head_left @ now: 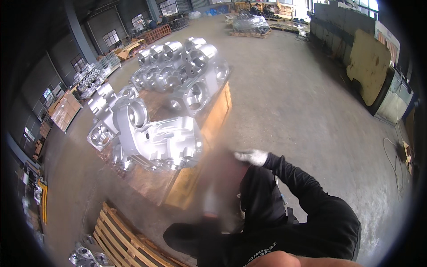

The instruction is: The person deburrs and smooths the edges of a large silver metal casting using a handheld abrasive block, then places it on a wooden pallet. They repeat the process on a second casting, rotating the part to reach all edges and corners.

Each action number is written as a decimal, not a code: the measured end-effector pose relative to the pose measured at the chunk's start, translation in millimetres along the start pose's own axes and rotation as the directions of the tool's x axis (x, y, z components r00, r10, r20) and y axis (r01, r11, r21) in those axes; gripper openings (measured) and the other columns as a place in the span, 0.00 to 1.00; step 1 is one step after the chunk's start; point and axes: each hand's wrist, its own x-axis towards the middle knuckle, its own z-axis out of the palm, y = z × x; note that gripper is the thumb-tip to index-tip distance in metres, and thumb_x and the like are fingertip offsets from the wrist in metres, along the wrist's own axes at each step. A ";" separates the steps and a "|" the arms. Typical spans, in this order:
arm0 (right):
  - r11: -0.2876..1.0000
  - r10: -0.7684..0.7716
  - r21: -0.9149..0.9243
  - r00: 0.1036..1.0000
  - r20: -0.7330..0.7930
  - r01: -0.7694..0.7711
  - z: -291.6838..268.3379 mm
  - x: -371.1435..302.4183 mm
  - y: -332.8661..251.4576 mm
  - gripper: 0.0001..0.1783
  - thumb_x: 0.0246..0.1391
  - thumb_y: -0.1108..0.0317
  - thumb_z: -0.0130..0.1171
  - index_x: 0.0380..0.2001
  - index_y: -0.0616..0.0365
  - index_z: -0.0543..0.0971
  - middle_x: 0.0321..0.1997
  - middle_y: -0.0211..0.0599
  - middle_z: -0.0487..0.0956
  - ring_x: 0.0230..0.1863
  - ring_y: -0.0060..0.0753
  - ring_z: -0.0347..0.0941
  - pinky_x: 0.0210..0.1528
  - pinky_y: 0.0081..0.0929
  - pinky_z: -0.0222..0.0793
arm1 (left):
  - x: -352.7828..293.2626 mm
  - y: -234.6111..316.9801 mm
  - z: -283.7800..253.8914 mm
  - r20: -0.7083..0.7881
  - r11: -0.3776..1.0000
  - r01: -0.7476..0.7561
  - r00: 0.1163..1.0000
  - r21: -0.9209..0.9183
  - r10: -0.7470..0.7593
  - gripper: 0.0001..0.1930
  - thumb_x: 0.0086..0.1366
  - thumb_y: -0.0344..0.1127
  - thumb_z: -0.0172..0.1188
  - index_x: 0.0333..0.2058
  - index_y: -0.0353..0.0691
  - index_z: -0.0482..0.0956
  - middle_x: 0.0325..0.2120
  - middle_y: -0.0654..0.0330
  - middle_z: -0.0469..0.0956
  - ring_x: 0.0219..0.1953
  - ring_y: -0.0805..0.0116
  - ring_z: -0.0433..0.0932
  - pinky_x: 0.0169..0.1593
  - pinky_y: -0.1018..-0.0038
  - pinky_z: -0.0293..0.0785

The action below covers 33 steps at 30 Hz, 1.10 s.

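Note:
My right hand, in a white glove, is held out beyond my knee with its fingers stretched leftward, and it looks open. My left hand is a pale smear low in front of me, so its fingers cannot be read. Between the two hands lies a blurred brownish patch that I cannot make out. Left of them, a large silver machined metal casting with round bores rests at the near end of a wooden pallet crate. More castings of the same kind stand behind it. Neither hand visibly touches a casting.
A slatted wooden pallet lies at the lower left, beside smaller metal parts. Wrapped goods stand on a pallet far back. A long grey machine housing and a yellowish panel line the right side.

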 end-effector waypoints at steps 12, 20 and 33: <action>0.931 -0.133 -0.360 0.973 -0.188 0.058 188.8 -22.1 -45.5 0.13 0.62 0.63 0.59 0.45 0.57 0.85 0.45 0.38 0.85 0.45 0.44 0.81 0.49 0.37 0.76 | -78.1 9.9 -32.6 0.033 0.991 -0.086 0.995 -0.098 0.090 0.27 0.79 0.50 0.44 0.67 0.41 0.67 0.64 0.56 0.71 0.66 0.58 0.67 0.69 0.62 0.63; 0.819 -0.356 -0.569 0.846 -0.396 0.079 218.6 -45.8 -69.8 0.12 0.59 0.54 0.64 0.39 0.43 0.89 0.42 0.38 0.85 0.44 0.43 0.81 0.50 0.37 0.75 | -51.4 9.4 -45.9 0.384 0.969 -0.046 0.913 -0.241 0.139 0.31 0.79 0.55 0.44 0.69 0.40 0.62 0.63 0.61 0.69 0.65 0.65 0.68 0.68 0.68 0.64; 0.985 -0.087 0.100 0.899 -0.429 0.144 102.9 -7.5 -41.6 0.20 0.64 0.67 0.57 0.59 0.54 0.77 0.42 0.43 0.84 0.37 0.32 0.82 0.40 0.30 0.77 | -56.1 79.0 -20.5 0.313 0.363 -0.514 0.816 0.777 0.486 0.21 0.80 0.42 0.46 0.64 0.38 0.71 0.54 0.54 0.78 0.56 0.62 0.77 0.62 0.67 0.71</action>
